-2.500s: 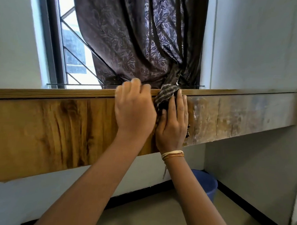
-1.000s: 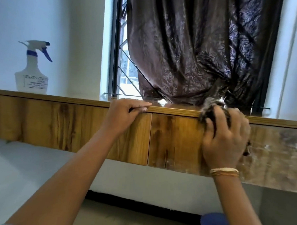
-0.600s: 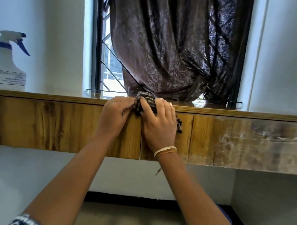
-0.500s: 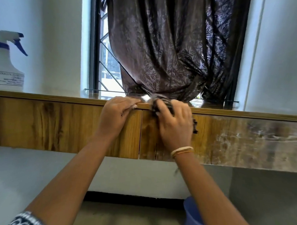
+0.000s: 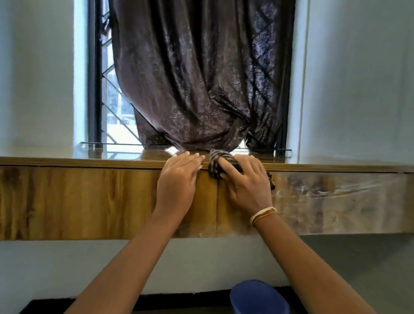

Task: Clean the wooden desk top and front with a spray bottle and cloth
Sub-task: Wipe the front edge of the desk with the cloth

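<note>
The wooden desk front (image 5: 80, 198) runs across the view, with its glossy top edge (image 5: 120, 156) just above. My right hand (image 5: 245, 182) presses a bunched striped cloth (image 5: 216, 164) against the upper front panel, fingers spread over it. My left hand (image 5: 179, 179) rests beside it, fingers hooked over the desk's top edge. The front panel right of my hands (image 5: 341, 203) looks smeared and whitish. The spray bottle is out of view.
A dark brown curtain (image 5: 200, 73) hangs down to the desk top in front of a barred window (image 5: 108, 105). A blue bucket (image 5: 259, 304) stands on the floor under the desk, below my right arm. White walls flank the window.
My right hand keeps wiping the cloth side to side along the upper front, near my left hand. The view has shifted right, so the spray bottle at the left is no longer visible.
</note>
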`<action>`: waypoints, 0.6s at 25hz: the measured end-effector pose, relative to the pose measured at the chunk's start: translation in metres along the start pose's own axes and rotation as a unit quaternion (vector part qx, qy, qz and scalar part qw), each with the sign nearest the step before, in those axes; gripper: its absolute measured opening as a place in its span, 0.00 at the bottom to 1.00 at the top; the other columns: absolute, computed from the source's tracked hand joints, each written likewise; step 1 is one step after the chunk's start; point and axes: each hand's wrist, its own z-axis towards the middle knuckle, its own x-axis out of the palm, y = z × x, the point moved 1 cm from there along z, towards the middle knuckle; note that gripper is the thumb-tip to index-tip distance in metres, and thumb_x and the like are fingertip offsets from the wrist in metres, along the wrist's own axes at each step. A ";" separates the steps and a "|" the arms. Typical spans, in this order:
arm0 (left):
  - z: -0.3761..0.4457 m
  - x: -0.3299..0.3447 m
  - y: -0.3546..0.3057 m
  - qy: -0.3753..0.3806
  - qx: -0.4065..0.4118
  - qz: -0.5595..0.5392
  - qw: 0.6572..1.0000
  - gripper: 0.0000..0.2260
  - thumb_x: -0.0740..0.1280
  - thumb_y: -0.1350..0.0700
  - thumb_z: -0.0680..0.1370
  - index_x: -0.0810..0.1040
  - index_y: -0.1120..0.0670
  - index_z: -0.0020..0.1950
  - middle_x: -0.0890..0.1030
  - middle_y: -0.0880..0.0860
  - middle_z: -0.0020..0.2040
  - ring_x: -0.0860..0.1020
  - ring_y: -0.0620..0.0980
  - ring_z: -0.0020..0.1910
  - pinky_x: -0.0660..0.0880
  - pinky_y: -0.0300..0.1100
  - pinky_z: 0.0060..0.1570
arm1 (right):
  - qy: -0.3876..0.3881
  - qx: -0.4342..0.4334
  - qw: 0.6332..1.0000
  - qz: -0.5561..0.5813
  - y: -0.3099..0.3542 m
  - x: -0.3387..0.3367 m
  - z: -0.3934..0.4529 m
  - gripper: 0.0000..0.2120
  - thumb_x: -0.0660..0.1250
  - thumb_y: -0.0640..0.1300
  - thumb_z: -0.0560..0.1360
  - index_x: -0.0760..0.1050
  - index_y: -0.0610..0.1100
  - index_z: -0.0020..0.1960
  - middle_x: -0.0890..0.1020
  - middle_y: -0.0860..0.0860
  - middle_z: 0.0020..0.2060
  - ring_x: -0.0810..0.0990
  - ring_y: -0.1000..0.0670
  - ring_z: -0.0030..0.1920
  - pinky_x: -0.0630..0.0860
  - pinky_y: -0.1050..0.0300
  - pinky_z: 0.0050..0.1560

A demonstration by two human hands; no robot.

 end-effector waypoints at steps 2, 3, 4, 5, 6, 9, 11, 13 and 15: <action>0.004 0.020 -0.025 0.018 0.031 0.005 0.999 0.12 0.65 0.58 0.80 0.82 0.54 0.62 0.83 0.53 0.59 0.79 0.52 0.61 0.71 0.48 0.67 | -0.010 0.011 1.000 -0.004 -0.044 -0.013 -0.012 0.19 0.65 0.44 0.75 0.74 0.48 0.66 0.78 0.43 0.53 0.74 0.42 0.53 0.71 0.46 0.57; 0.010 0.032 -0.040 0.036 0.048 0.003 0.998 0.12 0.65 0.58 0.79 0.81 0.54 0.62 0.83 0.53 0.58 0.80 0.51 0.60 0.72 0.48 0.66 | -0.020 0.037 0.999 -0.006 -0.065 -0.020 -0.021 0.19 0.65 0.44 0.74 0.75 0.48 0.65 0.78 0.43 0.53 0.74 0.41 0.53 0.71 0.46 0.56; 0.016 0.042 -0.055 0.055 0.057 -0.003 0.997 0.12 0.66 0.58 0.79 0.82 0.53 0.61 0.83 0.52 0.58 0.80 0.51 0.59 0.73 0.47 0.64 | -0.026 0.057 0.998 -0.009 -0.083 -0.025 -0.028 0.19 0.65 0.43 0.74 0.76 0.47 0.64 0.77 0.43 0.53 0.74 0.41 0.53 0.71 0.46 0.56; 0.024 0.052 -0.072 0.079 0.059 -0.013 0.995 0.12 0.66 0.58 0.79 0.82 0.52 0.61 0.84 0.52 0.56 0.81 0.51 0.57 0.75 0.47 0.61 | -0.026 0.065 0.997 -0.014 -0.101 -0.030 -0.035 0.18 0.64 0.44 0.74 0.77 0.47 0.64 0.77 0.43 0.53 0.73 0.41 0.53 0.71 0.46 0.55; 0.032 0.060 -0.087 0.107 0.059 -0.023 0.992 0.12 0.65 0.57 0.80 0.82 0.51 0.61 0.84 0.52 0.56 0.81 0.51 0.56 0.76 0.47 0.59 | -0.020 0.065 0.998 -0.016 -0.116 -0.034 -0.040 0.18 0.64 0.44 0.74 0.77 0.47 0.64 0.77 0.43 0.53 0.73 0.41 0.53 0.70 0.47 0.55; 0.053 0.082 -0.112 0.183 0.049 -0.020 0.982 0.13 0.62 0.52 0.82 0.80 0.46 0.63 0.83 0.50 0.59 0.80 0.51 0.58 0.76 0.46 0.57 | -0.018 0.072 0.997 -0.014 -0.161 -0.046 -0.051 0.18 0.63 0.44 0.74 0.77 0.47 0.63 0.77 0.43 0.54 0.73 0.41 0.52 0.69 0.48 0.55; 0.062 0.093 -0.119 0.224 0.042 -0.027 0.973 0.13 0.62 0.50 0.81 0.80 0.45 0.63 0.82 0.49 0.60 0.80 0.49 0.60 0.76 0.47 0.60 | -0.026 0.094 0.995 -0.015 -0.191 -0.055 -0.062 0.18 0.62 0.44 0.75 0.76 0.47 0.63 0.77 0.42 0.53 0.73 0.41 0.51 0.70 0.48 0.53; 0.067 0.102 -0.120 0.253 0.037 -0.034 0.966 0.13 0.63 0.49 0.81 0.80 0.45 0.63 0.82 0.49 0.60 0.79 0.49 0.60 0.75 0.49 0.61 | -0.029 0.111 0.993 -0.022 -0.216 -0.061 -0.072 0.17 0.61 0.45 0.76 0.74 0.47 0.64 0.76 0.42 0.54 0.73 0.41 0.51 0.70 0.48 0.52; 0.070 0.106 -0.120 0.269 0.033 -0.032 0.962 0.12 0.64 0.48 0.80 0.80 0.44 0.63 0.82 0.49 0.60 0.79 0.48 0.60 0.76 0.49 0.60 | -0.022 0.125 0.991 -0.033 -0.240 -0.068 -0.082 0.17 0.60 0.46 0.77 0.74 0.47 0.64 0.76 0.42 0.55 0.73 0.40 0.52 0.70 0.50 0.53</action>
